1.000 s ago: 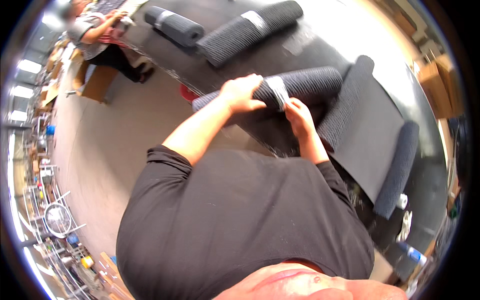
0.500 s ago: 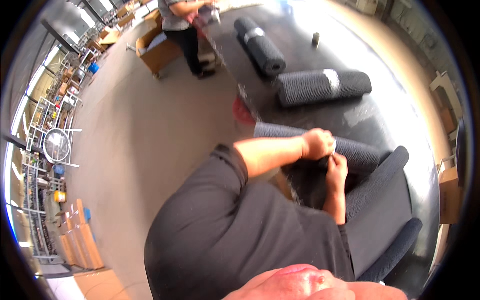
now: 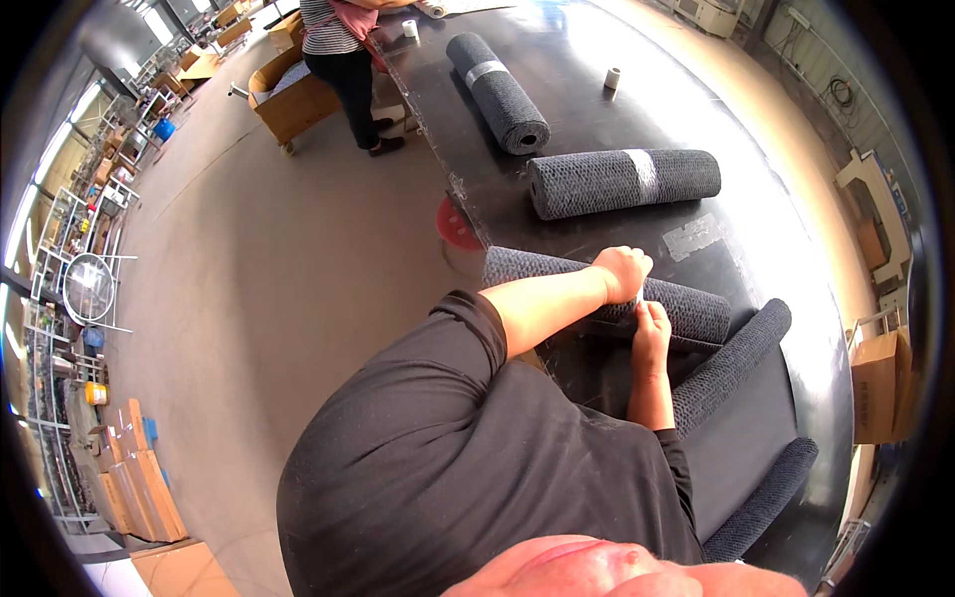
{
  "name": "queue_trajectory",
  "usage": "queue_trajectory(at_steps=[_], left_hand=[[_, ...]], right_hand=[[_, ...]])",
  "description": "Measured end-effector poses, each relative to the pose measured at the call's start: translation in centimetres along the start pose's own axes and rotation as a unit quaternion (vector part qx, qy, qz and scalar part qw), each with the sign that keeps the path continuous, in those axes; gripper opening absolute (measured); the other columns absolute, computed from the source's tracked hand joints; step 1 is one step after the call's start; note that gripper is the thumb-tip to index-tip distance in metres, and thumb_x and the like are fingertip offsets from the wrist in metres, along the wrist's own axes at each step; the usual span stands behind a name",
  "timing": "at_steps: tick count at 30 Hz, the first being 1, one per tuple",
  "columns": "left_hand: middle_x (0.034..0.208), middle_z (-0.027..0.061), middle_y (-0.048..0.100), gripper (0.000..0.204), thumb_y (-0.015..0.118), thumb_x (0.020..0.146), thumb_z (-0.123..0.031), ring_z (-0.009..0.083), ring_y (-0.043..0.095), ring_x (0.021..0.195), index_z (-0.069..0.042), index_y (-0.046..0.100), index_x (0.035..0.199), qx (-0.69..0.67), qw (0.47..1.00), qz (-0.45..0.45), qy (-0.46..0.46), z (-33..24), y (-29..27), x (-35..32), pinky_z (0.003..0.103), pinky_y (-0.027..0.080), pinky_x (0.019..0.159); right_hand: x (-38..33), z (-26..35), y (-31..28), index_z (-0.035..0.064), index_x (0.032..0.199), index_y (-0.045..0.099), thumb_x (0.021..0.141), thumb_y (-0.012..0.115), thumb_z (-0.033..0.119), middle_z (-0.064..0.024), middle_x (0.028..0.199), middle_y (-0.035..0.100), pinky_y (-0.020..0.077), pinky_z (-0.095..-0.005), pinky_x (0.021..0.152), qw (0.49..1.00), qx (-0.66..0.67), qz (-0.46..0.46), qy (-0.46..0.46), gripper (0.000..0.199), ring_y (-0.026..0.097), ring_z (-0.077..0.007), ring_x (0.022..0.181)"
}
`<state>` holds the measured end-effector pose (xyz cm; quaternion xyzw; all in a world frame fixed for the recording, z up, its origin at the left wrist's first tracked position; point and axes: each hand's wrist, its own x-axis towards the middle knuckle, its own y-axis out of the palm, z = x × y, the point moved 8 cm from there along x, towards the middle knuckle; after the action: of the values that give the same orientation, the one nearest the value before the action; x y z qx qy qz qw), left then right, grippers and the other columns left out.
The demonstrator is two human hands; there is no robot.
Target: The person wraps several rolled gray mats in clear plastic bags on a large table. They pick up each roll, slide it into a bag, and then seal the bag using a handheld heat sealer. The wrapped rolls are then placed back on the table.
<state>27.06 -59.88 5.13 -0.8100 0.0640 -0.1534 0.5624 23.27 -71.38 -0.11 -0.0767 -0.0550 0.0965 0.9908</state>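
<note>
A dark grey ribbed mat roll [image 3: 686,311] lies across the table in front of me. Over its middle, my left hand [image 3: 624,273] is closed in a fist; whatever it may hold is hidden. Just nearer, my right hand [image 3: 652,333] pinches at a whitish strip [image 3: 640,296] that shows between the two hands on the roll. Beyond lie two more mat rolls, one crosswise [image 3: 587,186] and one lengthwise [image 3: 502,99], each with a pale shiny band round its middle. A partly unrolled mat [image 3: 736,363] lies to my right, its smooth dark underside up.
The black table [image 3: 597,124] carries a small upright roll [image 3: 612,78] and a whitish patch [image 3: 689,237]. Beside its left edge stands a red stool [image 3: 458,224]. A person [image 3: 348,70] stands at the far left by a wheeled carton [image 3: 293,104]. Flattened cardboard [image 3: 149,488] leans at left.
My view has shifted slightly, moving the scene a little leftward in the picture. Both hands stay close together at the roll's middle. The far person's arms have changed position.
</note>
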Motion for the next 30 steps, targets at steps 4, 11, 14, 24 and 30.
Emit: queue_trajectory(at_steps=[4,11,14,24,30], left_hand=[[0.102,0.0161,0.065,0.018,0.052,0.084,-0.016,0.0321,0.064,0.097,-0.006,0.062,0.095,-0.046,0.992,0.009,-0.113,2.3,1.0,1.2,0.04,0.052,0.082],[0.095,0.0161,0.069,0.02,0.056,0.081,-0.016,0.0295,0.067,0.094,-0.007,0.071,0.09,-0.081,0.974,0.059,-0.202,5.1,2.2,3.3,0.039,0.054,0.08],[0.098,0.0165,0.068,0.022,0.056,0.078,-0.013,0.0313,0.066,0.095,-0.007,0.072,0.091,-0.062,0.979,0.093,-0.172,4.3,3.2,5.2,0.041,0.053,0.08],[0.096,0.0049,0.064,0.017,0.069,0.075,-0.019,0.0267,0.059,0.097,-0.013,0.069,0.09,-0.172,0.94,-0.117,0.272,0.6,-0.9,-2.1,0.039,0.049,0.084],[0.09,0.0,0.061,0.012,0.067,0.076,-0.024,0.0232,0.058,0.094,-0.02,0.07,0.087,-0.118,0.959,-0.134,0.222,0.5,-1.4,-1.2,0.037,0.049,0.079]], right_hand=[[-0.4,1.6,0.3,0.0019,0.072,0.051,0.091,0.051,0.006,0.0013,0.073,0.045,0.0346,-0.0225,0.063,0.997,0.064,0.042,-0.019,0.019,0.041,-0.0085,0.068],[-1.5,3.9,1.1,0.0019,0.07,0.05,0.088,0.054,0.006,-0.0021,0.071,0.044,0.0367,-0.0263,0.062,0.992,-0.012,0.075,-0.096,0.019,0.043,-0.013,0.067],[-1.0,3.1,-0.5,0.0014,0.071,0.052,0.088,0.053,0.005,-0.0061,0.07,0.047,0.0399,-0.0296,0.063,0.97,-0.139,0.038,-0.197,0.018,0.047,-0.0176,0.067],[2.2,0.6,-0.3,0.0049,0.083,0.064,0.094,0.059,0.02,0.0042,0.067,0.056,0.0317,-0.0175,0.048,0.994,0.092,-0.009,0.054,0.019,0.042,-0.0027,0.053],[2.3,0.3,0.1,0.0071,0.087,0.061,0.093,0.059,0.018,0.0045,0.065,0.053,0.0303,-0.0163,0.045,0.985,0.144,0.003,0.093,0.013,0.041,-0.0029,0.05]])
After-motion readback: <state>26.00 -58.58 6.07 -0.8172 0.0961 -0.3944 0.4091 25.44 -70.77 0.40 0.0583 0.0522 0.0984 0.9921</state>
